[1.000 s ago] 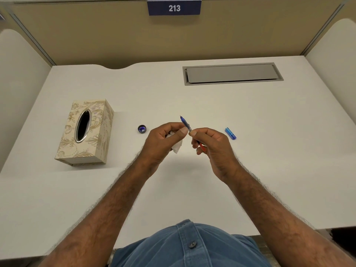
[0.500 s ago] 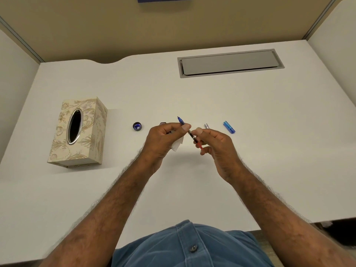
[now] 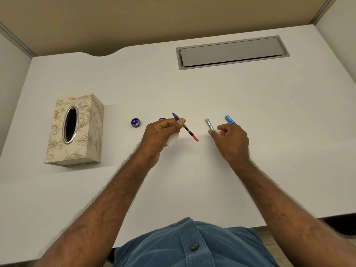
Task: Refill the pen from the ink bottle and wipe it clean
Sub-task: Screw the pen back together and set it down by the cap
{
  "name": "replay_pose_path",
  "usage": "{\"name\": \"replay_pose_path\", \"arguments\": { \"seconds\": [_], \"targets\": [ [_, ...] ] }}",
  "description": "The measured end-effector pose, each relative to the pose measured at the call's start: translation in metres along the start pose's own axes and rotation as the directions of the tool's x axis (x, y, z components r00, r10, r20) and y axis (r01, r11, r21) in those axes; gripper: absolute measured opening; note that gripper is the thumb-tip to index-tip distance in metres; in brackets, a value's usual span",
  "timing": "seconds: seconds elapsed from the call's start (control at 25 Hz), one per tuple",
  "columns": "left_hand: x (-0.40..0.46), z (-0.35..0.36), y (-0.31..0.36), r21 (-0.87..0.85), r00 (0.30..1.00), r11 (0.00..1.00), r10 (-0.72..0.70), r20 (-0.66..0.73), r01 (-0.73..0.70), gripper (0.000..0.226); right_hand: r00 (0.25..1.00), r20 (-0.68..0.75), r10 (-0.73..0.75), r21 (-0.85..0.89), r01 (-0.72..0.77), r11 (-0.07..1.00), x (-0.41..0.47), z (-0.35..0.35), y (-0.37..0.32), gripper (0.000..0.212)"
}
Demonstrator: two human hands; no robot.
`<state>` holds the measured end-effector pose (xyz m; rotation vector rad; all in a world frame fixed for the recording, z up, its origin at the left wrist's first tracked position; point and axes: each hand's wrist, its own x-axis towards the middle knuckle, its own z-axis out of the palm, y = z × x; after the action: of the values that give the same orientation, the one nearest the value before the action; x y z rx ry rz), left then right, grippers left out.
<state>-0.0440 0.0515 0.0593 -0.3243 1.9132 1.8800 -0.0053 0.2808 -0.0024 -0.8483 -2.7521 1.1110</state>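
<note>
**Pen wiped, barrel next**

The left hand [image 3: 163,132] pinches the pen's inner section [image 3: 185,127] between thumb and forefinger, near the blue nib end, with the nib pointing up and away and the orange-tipped converter end sticking out toward the person, clear of the desk [image 3: 192,89]. A crumpled bit of white tissue [image 3: 173,140] is tucked under the same hand's curled fingers. From that I'd judge the filling and wiping are about done and reassembly is the step in hand.

The right hand [image 3: 232,137] holds nothing. Its fingers are loosely curled, thumb and forefinger parted a little, and they hover just beside the silvery pen barrel [image 3: 209,124] lying on the desk. I can't tell whether a fingertip touches it. Just beyond the hand lies the blue pen cap [image 3: 229,119], partly hidden by the knuckles.

The next move, as I read it, calls for a light pinch on the barrel, lifting it and lining its open end with the orange tip, then sliding or screwing it on (the barrel is small and smooth, so it may roll if nudged).

The ink bottle [image 3: 162,119] is barely visible behind the left hand's knuckles; its round cap [image 3: 135,122] lies apart to the left, so the bottle looks uncapped. A patterned tissue box [image 3: 74,130] stands farther left.
</note>
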Motion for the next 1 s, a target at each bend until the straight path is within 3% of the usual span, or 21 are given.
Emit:
{"name": "replay_pose_path", "arguments": {
  "seconds": [0.12,0.32,0.68,1.0],
  "targets": [
    [0.002,0.0,-0.003,-0.007,1.0,1.0,-0.014,-0.01,0.014,0.026,1.0,-0.011,-0.019,-0.043,0.019,0.999,0.004,0.008,0.004,0.036],
    [0.0,0.0,-0.002,-0.021,1.0,1.0,-0.019,-0.019,0.019,0.025,0.999,0.021,-0.038,-0.05,0.039,0.998,0.006,0.004,0.002,0.016],
    [0.001,0.007,0.003,-0.148,0.988,0.989,-0.05,-0.146,0.029,0.027,0.972,0.141,-0.187,0.262,0.146,0.954,-0.015,-0.026,-0.003,0.009],
    [-0.004,0.024,0.009,-0.221,0.972,0.974,-0.001,-0.237,-0.053,0.026,0.922,0.182,-0.341,0.337,0.267,0.903,-0.024,-0.05,0.01,0.007]
  ]
}}
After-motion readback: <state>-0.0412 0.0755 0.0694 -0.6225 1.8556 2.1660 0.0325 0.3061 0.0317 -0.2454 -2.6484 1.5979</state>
